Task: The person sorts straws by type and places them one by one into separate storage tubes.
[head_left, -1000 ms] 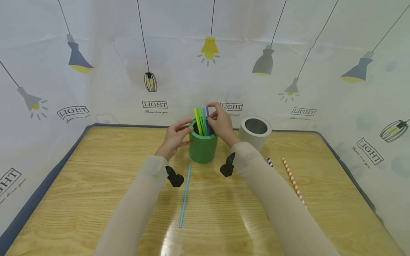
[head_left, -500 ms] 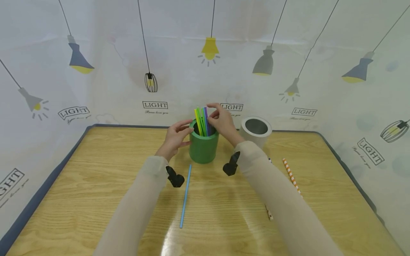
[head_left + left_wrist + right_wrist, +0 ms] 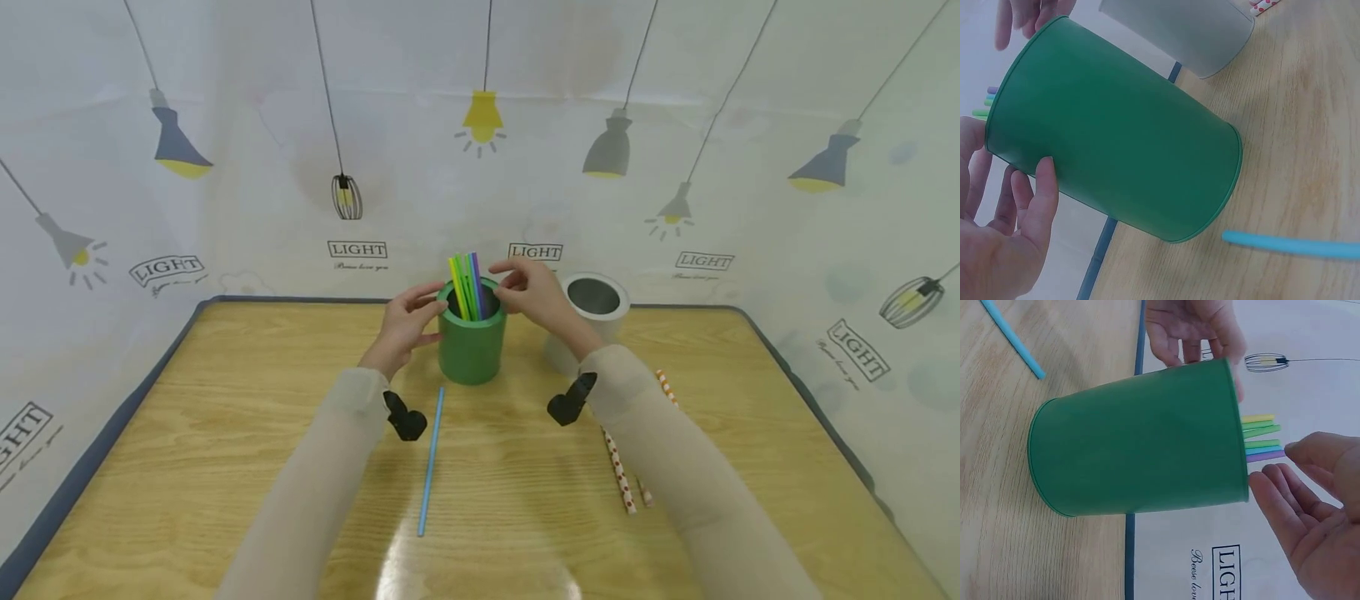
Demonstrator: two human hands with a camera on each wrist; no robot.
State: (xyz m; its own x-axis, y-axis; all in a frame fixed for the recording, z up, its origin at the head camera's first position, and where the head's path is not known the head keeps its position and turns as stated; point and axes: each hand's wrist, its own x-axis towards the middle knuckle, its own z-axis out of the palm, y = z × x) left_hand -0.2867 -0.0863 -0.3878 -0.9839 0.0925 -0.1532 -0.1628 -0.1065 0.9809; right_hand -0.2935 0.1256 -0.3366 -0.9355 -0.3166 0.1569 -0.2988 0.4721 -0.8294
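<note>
Around the smooth green cylinder (image 3: 471, 352) curls the left grip (image 3: 402, 327), right grip (image 3: 543, 296) parted alongside.

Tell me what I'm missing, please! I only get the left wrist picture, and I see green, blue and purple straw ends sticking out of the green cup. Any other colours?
Observer: Yes! The right wrist view shows a yellow straw in the green cup too.
Child: Where does the loose blue straw end? My picture chops it off!
Observer: The head view shows its other end on the table, between the left sleeve and the right sleeve.
Child: And the pale cup? I can't see its top.
Observer: The head view shows that its round top is open.
</note>
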